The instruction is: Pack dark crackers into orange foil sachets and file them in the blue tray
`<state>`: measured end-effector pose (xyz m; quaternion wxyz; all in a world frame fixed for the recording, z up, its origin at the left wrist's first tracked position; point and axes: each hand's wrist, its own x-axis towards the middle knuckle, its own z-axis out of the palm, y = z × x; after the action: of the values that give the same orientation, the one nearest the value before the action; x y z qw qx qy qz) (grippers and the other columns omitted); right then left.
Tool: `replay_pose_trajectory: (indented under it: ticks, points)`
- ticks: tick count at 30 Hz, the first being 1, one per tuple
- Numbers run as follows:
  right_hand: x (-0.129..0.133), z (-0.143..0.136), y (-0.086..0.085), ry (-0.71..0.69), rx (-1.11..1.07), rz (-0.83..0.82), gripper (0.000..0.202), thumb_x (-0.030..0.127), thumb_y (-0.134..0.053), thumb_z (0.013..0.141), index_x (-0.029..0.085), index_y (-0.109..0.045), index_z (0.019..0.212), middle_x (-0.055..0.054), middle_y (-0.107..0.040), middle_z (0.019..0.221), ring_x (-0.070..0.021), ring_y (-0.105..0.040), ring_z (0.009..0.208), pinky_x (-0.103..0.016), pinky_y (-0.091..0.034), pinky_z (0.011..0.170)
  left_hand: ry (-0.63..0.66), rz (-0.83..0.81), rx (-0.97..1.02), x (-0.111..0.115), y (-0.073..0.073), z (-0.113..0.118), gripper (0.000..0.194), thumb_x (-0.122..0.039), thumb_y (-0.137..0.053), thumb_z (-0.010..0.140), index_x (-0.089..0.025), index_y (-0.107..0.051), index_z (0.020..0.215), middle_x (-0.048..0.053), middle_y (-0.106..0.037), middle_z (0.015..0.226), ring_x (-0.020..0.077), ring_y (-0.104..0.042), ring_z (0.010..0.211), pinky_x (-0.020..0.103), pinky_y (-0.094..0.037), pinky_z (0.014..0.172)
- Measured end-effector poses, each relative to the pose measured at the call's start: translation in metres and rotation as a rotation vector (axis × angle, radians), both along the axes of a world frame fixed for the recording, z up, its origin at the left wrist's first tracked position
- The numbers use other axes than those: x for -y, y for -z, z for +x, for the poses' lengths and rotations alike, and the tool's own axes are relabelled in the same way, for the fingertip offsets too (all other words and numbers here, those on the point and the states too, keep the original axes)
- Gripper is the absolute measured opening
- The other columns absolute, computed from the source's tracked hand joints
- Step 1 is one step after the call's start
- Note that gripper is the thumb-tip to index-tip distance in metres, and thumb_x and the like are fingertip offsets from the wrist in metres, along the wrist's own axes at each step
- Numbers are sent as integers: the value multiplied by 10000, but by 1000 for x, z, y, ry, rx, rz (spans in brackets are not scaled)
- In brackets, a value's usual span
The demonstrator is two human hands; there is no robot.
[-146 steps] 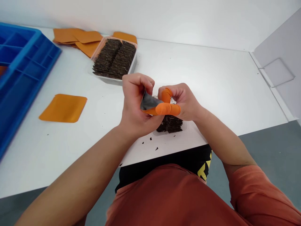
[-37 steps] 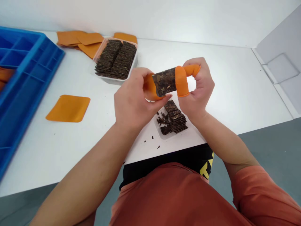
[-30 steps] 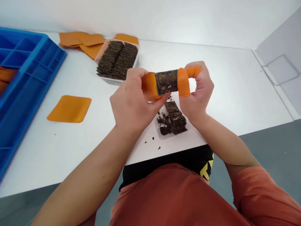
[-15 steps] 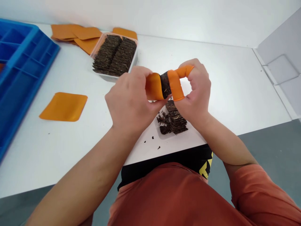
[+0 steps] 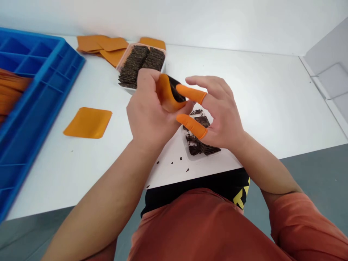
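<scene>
My left hand [image 5: 149,107] is closed round an orange pouch [image 5: 165,95], its mouth spread and facing right. A dark flat piece [image 5: 175,88] shows inside that mouth. Just right of it is my right hand [image 5: 221,108], with orange covers on thumb and forefinger; its fingers are apart, the tips close to the pouch. Whether they touch it is unclear. Below the hands, a small clear tray [image 5: 193,157] holds dark thin pieces and crumbs. Another orange pouch [image 5: 88,122] lies flat on the white table [image 5: 108,159] to the left.
A clear container [image 5: 126,88] full of dark sheets in two rows stands behind my left hand. More orange pouches [image 5: 102,43] lie beside it. The blue divided bin [image 5: 62,69] at the left holds orange pieces. Dark crumbs dot the front table edge.
My right thumb and forefinger have spread and come away from the dark piece, which now sits deeper in the pouch. The camera view has shifted slightly, so the table things appear further right.
</scene>
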<state>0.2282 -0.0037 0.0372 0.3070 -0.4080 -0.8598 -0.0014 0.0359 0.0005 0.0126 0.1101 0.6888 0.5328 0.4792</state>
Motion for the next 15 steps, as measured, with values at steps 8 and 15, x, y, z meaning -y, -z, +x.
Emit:
replay_pose_trajectory:
  ticks: [8, 15]
  points:
    - [1, 2, -4, -105, -114, 58, 399, 433, -571, 1118, 209, -759, 1388, -130, -740, 1499, -281, -672, 1417, -515, -531, 1268, 26, -71, 29, 1, -5, -3, 540, -602, -878, 941, -315, -504, 1205, -36, -686, 1060, 214, -738, 1005, 416, -587, 842]
    - [-3, -1, -3, -197, -346, -33, 265, 322, -654, 1087, 191, -766, 1289, -90, -825, 1332, -221, -759, 1242, -435, -617, 1153, 45, 165, 56, -10, 5, 8, 746, -672, -1017, 742, -290, -498, 1119, -29, -586, 995, 144, -636, 773, 363, -561, 661]
